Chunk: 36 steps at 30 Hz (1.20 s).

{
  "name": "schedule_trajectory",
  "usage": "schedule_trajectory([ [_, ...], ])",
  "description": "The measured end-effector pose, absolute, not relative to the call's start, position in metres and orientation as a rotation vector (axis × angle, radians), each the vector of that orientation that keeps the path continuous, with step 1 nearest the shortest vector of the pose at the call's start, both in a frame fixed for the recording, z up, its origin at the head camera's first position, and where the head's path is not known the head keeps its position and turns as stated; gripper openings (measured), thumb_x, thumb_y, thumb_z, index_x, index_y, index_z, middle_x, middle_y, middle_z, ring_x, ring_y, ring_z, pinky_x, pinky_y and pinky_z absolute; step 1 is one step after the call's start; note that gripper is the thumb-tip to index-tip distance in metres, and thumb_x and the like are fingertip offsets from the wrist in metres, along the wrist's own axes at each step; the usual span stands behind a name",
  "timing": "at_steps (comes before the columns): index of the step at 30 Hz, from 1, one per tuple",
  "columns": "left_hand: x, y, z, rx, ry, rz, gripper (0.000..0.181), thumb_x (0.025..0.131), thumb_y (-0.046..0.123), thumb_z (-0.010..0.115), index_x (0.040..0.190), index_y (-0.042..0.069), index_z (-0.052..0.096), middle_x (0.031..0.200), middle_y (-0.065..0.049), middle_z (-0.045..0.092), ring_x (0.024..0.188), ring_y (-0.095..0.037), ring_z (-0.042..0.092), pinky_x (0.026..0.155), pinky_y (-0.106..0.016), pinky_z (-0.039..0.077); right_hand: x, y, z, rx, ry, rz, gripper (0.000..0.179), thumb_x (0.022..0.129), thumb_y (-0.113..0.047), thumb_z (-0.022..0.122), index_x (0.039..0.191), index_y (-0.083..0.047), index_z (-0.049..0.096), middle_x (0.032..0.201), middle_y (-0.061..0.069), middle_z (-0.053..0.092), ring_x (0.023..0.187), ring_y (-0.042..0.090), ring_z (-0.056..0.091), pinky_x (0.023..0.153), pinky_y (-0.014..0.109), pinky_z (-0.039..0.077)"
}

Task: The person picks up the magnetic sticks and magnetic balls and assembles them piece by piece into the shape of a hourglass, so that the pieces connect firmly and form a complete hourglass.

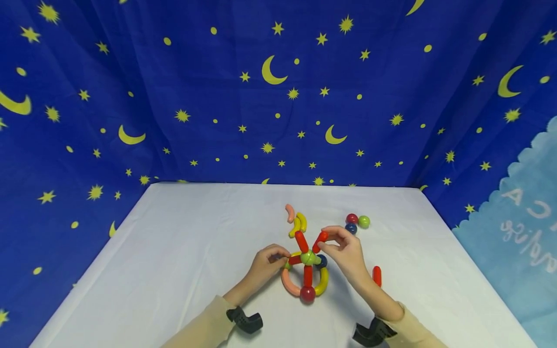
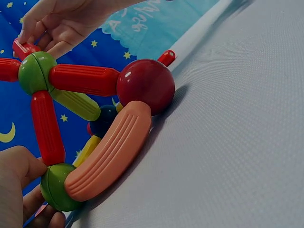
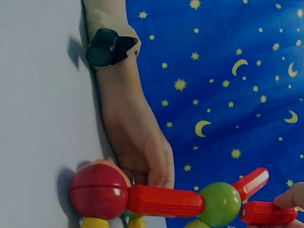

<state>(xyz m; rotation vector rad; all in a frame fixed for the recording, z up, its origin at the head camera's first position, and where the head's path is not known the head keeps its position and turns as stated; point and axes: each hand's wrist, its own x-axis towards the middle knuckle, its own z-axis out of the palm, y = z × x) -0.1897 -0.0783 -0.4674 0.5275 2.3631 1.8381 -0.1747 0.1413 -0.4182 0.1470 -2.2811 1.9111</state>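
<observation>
A built frame of rods and balls stands on the table. Its base joins a dark red ball (image 1: 307,295), a dark blue ball (image 1: 322,261) and a lower green ball (image 2: 59,187) with curved rods, salmon (image 1: 290,284) and yellow (image 1: 322,282). Straight rods lead up to an upper green ball (image 1: 308,257), from which one red rod (image 1: 301,241) sticks up. My left hand (image 1: 266,265) grips the lower green ball. Between thumb and fingers, my right hand (image 1: 346,251) pinches another red rod (image 3: 267,213), its end right by the upper ball; contact is unclear.
Behind the frame lie a salmon curved rod (image 1: 289,213) and two yellow curved rods (image 1: 302,222). Loose red (image 1: 352,219), light green (image 1: 364,222) and blue (image 1: 350,228) balls sit together farther right. A red straight rod (image 1: 377,276) lies beside the right forearm.
</observation>
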Motion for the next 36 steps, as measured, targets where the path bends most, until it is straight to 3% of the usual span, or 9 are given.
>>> schedule_trajectory([
  [10, -0.189, -0.079, -0.467, 0.517, 2.365, 1.835, 0.014, 0.088, 0.002, 0.061, 0.098, -0.003, 0.069, 0.102, -0.018, 0.066, 0.082, 0.000, 0.055, 0.073, -0.015, 0.047, -0.172, 0.138, -0.418, 0.227, -2.263, 1.890, 0.026, 0.085, 0.002, 0.065, 0.110, 0.005, 0.059, 0.109, 0.021, 0.060, 0.085, 0.003, 0.062, 0.078, 0.016, 0.053],
  [22, -0.190, -0.078, -0.466, 0.512, 2.375, 1.824, 0.014, 0.087, 0.001, 0.061, 0.098, -0.003, 0.069, 0.101, -0.017, 0.067, 0.083, 0.000, 0.055, 0.073, -0.015, 0.047, -0.175, 0.142, -0.418, 0.200, -2.293, 1.833, 0.027, 0.090, -0.008, 0.063, 0.114, 0.004, 0.059, 0.110, 0.020, 0.061, 0.090, 0.001, 0.060, 0.083, 0.013, 0.050],
  [31, -0.201, -0.076, -0.491, 0.556, 2.411, 1.839, 0.013, 0.088, 0.002, 0.061, 0.097, -0.001, 0.069, 0.100, -0.017, 0.067, 0.084, -0.001, 0.056, 0.072, -0.017, 0.048, -0.197, 0.161, -0.424, 0.182, -2.179, 1.837, 0.026, 0.094, -0.012, 0.058, 0.111, 0.008, 0.059, 0.091, -0.009, 0.062, 0.082, 0.000, 0.062, 0.078, 0.013, 0.051],
  [36, -0.206, -0.077, -0.504, 0.582, 2.422, 1.855, 0.012, 0.088, 0.007, 0.063, 0.097, 0.005, 0.070, 0.099, -0.013, 0.067, 0.084, 0.001, 0.056, 0.072, -0.017, 0.049, -0.222, 0.181, -0.438, 0.083, -2.225, 1.641, 0.020, 0.090, -0.007, 0.062, 0.106, 0.006, 0.063, 0.094, 0.006, 0.065, 0.079, -0.003, 0.058, 0.072, 0.010, 0.048],
])
